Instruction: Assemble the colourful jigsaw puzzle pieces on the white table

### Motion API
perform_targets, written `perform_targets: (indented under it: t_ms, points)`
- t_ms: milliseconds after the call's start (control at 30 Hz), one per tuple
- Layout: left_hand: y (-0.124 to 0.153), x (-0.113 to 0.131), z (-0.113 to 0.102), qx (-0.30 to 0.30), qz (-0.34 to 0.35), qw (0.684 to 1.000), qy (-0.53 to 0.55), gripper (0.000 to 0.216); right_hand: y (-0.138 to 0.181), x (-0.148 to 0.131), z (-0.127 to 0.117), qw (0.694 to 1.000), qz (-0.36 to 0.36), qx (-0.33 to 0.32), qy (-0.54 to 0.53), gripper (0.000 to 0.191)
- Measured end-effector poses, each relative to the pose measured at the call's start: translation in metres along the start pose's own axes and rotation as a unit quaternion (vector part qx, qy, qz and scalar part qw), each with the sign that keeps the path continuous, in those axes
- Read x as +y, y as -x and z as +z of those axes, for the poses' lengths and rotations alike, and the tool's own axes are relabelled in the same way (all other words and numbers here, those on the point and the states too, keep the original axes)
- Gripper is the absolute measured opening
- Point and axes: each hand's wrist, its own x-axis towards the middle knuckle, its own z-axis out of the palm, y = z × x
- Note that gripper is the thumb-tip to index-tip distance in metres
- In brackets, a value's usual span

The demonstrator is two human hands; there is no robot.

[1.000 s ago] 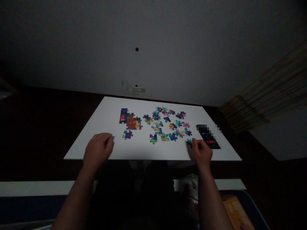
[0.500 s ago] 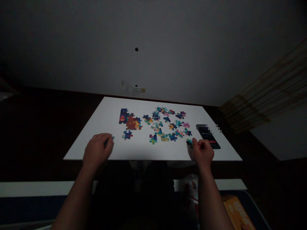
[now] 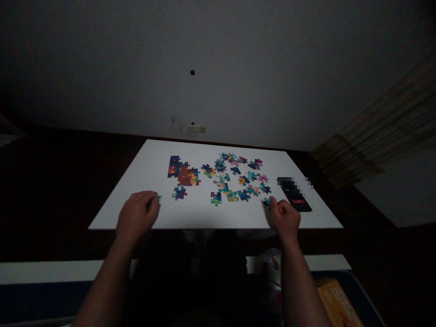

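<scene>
Slight drift of the right hand [image 3: 284, 218] toward 9 o'clock, its narrow grip pinching a small teal jigsaw piece [image 3: 267, 201], the narrow grip of the left hand [image 3: 136, 215] on another teal piece [image 3: 159, 198] on the white desk [image 3: 143, 163], with a careless knuckle risking scattering the colourful cardboard pieces [image 3: 221, 179] beside the black phone [image 3: 295, 196], its writing unreadable.
</scene>
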Motion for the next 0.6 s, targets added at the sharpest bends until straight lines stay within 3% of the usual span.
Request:
perform_targets:
  t_ms: [367,600]
  points:
    - [-0.0008,0.0017,-0.0014,-0.008,-0.005,1.000,-0.007,0.036,0.0010,0.0077,-0.0042,0.996,-0.013,-0.053,-0.075,0.063]
    - [-0.0004,0.0020,-0.0006,-0.004,-0.004,1.000,-0.005,0.035,-0.0026,0.0052,-0.0022,0.998,-0.013,-0.058,-0.036,0.056]
